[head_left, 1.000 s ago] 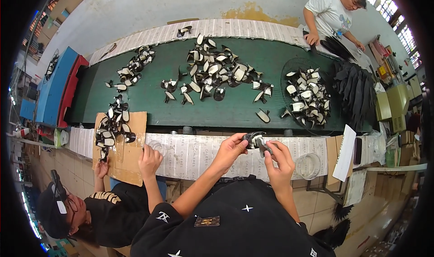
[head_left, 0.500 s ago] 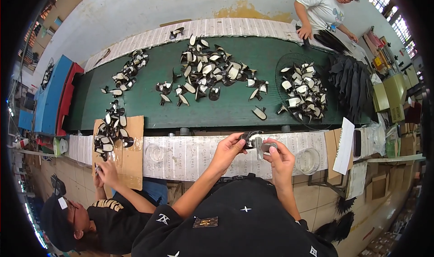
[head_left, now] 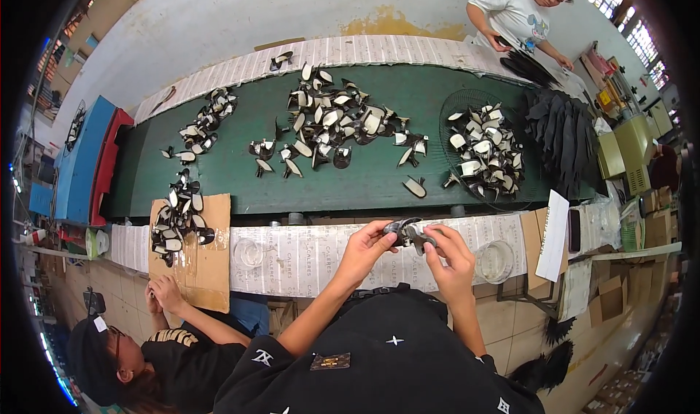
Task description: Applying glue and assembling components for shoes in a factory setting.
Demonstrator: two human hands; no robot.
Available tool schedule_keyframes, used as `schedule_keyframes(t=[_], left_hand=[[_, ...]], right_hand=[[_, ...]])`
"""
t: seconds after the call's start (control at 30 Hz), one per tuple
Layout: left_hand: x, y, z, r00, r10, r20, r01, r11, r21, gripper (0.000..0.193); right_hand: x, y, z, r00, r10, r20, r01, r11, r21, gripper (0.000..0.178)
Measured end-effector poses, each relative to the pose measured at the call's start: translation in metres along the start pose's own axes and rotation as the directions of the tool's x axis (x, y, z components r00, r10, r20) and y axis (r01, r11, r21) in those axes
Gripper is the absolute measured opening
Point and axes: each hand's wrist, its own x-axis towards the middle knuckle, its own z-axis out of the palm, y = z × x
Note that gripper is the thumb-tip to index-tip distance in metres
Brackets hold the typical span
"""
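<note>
Above the near bench strip, my left hand (head_left: 367, 251) pinches a black shoe heel (head_left: 397, 228) between thumb and fingers. From the other side my right hand (head_left: 451, 259) grips a grey flap (head_left: 421, 237) at the heel's right end, its fingers closed. The hands are a short gap apart, the piece bridging them; my fingers hide part of it. Beyond them, many similar black heels with cream faces lie in a loose pile (head_left: 339, 115) on the green belt table (head_left: 350, 184). A single heel (head_left: 415, 187) lies nearest my hands.
A wire basket-like guard (head_left: 443, 133) holds more heels, beside hanging black leather pieces (head_left: 560, 130). Round clear dishes (head_left: 496, 261) (head_left: 250, 251) stand on the bench strip. At left, a co-worker (head_left: 138, 363) handles something by a cardboard sheet (head_left: 211, 257); another person (head_left: 510, 13) stands far right.
The grey flap, held upright between my hands before, is now tilted and lower against the heel. My right fingers have shifted onto it. The far person's hand has lifted off the table edge.
</note>
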Motion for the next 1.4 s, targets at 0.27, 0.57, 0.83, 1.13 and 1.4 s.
schedule_keyframes(t=[0.27, 0.57, 0.83, 1.13, 1.4], left_hand=[[-0.002, 0.001, 0.004, 0.999, 0.014, 0.03, -0.015, 0.998, 0.056, 0.027], [-0.003, 0.004, 0.001, 0.999, -0.038, -0.015, 0.038, 0.998, 0.043, 0.026], [-0.004, 0.004, -0.001, 0.988, -0.126, -0.086, 0.113, 0.984, -0.141, 0.023], [-0.004, 0.002, 0.01, 0.988, -0.138, -0.067, 0.127, 0.981, -0.146, 0.018], [-0.005, 0.004, 0.016, 0.983, -0.16, -0.088, 0.143, 0.974, -0.177, 0.019]], right_hand=[[-0.002, 0.005, 0.002, 0.997, -0.049, -0.067, 0.037, 0.986, -0.161, 0.025], [-0.006, -0.003, -0.008, 0.984, 0.03, -0.176, -0.057, 0.986, -0.154, 0.024], [-0.014, -0.004, -0.012, 0.956, 0.201, -0.212, -0.187, 0.979, 0.084, 0.024], [-0.015, -0.013, 0.002, 0.969, 0.212, -0.124, -0.19, 0.967, 0.17, 0.025], [-0.016, -0.013, 0.0, 0.975, 0.184, -0.124, -0.18, 0.983, 0.04, 0.024]])
